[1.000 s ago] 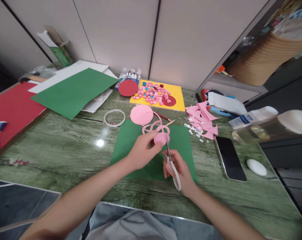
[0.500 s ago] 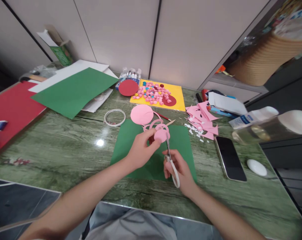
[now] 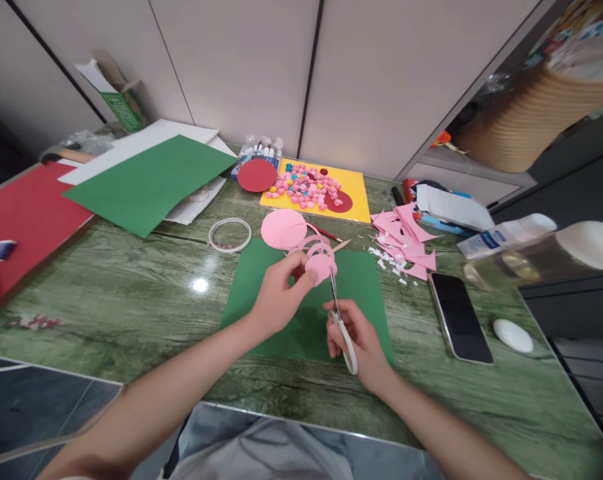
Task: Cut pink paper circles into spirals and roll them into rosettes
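Observation:
Between the thumb and fingers of my left hand is a small pink paper disc, with thin curling pink strips rising behind it. My right hand grips white-handled scissors, whose blades reach the disc's right edge. Both hands are above a green paper sheet lying on the table. Beyond the strips a larger pink paper circle overlaps the sheet's far edge. A red pencil lies near it.
A yellow sheet bears pink paper balls. On the right are pink scraps, a phone, a white oval object and a clear bottle. Leftward are a tape roll, green card and red paper.
My left hand has shifted slightly left and turned the pink disc a little against the scissor blades. The curled strips have moved with it. My right hand stays nearly in place.

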A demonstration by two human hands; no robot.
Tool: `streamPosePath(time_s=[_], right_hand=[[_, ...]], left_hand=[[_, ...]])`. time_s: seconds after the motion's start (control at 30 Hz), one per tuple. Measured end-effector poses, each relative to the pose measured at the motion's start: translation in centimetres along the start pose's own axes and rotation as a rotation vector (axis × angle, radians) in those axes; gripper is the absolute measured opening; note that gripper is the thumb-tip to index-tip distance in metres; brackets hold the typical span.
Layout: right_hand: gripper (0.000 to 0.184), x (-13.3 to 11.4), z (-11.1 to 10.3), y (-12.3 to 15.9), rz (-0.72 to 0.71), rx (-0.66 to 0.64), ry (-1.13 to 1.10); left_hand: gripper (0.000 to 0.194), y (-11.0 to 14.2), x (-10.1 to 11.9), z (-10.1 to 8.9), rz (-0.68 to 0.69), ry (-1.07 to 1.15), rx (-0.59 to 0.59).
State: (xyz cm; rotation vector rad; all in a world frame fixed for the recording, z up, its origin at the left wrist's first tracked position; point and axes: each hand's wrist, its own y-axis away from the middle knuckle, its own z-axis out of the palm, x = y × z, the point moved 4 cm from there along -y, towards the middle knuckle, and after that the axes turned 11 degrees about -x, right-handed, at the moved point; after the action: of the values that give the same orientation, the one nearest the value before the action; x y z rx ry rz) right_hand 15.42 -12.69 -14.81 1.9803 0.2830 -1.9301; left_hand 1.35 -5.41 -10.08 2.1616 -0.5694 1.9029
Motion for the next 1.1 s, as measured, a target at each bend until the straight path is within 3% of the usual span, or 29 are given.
streamPosePath(time_s=[0.43, 0.8, 1.1], right_hand=[[0.023, 0.08, 0.05, 0.08, 0.020, -0.001, -0.008], [0.025, 0.07, -0.25, -0.09, -0.043, 0.000, -0.066], [0.026, 0.00, -0.18, -0.03, -0.002, 0.018, -0.043]], left_hand=[[0.016, -0.13, 0.03, -0.13, -0.007, 0.011, 0.049], [0.013, -0.20, 0.28, 0.54, -0.013, -0.119, -0.091], [0.014, -0.29, 0.19, 0.02, -0.022, -0.089, -0.007]])
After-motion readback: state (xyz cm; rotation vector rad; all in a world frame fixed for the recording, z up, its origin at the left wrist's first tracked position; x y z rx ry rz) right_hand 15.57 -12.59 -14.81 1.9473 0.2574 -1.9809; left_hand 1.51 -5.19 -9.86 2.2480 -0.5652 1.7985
